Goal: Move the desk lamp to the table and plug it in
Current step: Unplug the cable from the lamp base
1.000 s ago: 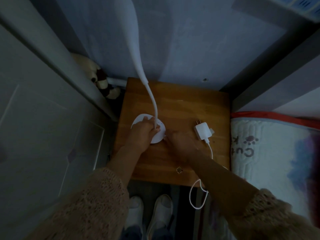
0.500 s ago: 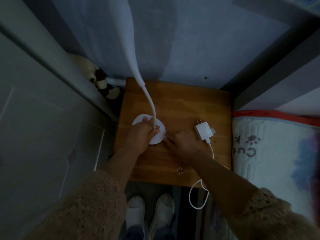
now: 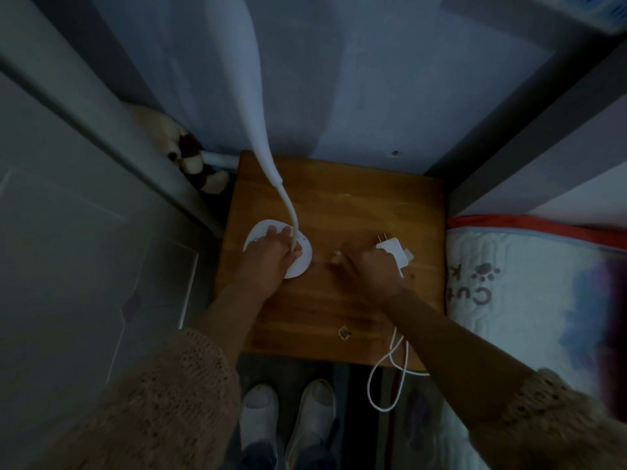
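A white desk lamp stands on the small wooden table (image 3: 356,205). Its round base (image 3: 298,262) rests at the table's left side and its thin neck (image 3: 288,205) rises into a wide white head near the camera. My left hand (image 3: 268,256) is closed around the foot of the neck, on top of the base. The white plug adapter (image 3: 392,249) lies on the table's right side, prongs pointing away from me. My right hand (image 3: 366,269) lies over the adapter's near end, fingers spread; whether it grips it is unclear. The white cable (image 3: 390,374) hangs off the front edge.
A bed with a quilted white cover (image 3: 529,300) borders the table on the right. A grey cabinet (image 3: 84,232) stands at the left, with a plush toy (image 3: 190,157) wedged behind it. The wall is directly behind the table. My white shoes (image 3: 288,418) are below the front edge.
My right hand has moved right, away from the lamp base and onto the plug adapter. My left hand has stayed on the lamp's neck and base.
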A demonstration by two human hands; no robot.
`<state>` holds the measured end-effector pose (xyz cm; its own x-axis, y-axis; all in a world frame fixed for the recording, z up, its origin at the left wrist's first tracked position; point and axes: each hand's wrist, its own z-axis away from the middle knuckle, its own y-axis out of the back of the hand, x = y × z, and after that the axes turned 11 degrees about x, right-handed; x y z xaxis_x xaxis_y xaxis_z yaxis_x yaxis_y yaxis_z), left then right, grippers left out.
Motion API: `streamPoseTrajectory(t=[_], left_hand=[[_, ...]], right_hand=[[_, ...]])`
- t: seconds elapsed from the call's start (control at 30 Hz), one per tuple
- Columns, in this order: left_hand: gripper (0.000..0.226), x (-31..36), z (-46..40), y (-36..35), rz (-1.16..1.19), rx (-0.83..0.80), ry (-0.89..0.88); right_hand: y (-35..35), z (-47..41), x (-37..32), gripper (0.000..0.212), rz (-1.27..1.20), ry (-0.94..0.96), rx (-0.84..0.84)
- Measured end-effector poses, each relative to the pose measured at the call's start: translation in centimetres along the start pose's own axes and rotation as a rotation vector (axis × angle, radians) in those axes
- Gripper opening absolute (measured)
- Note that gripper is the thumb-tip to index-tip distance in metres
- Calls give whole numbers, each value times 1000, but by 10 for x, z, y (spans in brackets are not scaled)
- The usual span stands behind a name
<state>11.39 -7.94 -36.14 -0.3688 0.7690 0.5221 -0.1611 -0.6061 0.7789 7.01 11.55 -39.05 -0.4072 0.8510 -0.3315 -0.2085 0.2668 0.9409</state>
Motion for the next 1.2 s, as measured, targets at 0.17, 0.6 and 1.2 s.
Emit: streamPoseTrajectory(t=[0.17, 0.6, 1.2], left_hand=[[44, 9, -2, -9, -35, 33, 4], [19, 21, 48, -21, 46, 356, 157], [20, 124, 24, -97, 214, 11, 231]], right_hand=[[7, -14, -12, 14, -586, -216, 103], [16, -34, 5, 9, -464, -557, 23], [21, 115, 44, 51, -178, -824, -145]])
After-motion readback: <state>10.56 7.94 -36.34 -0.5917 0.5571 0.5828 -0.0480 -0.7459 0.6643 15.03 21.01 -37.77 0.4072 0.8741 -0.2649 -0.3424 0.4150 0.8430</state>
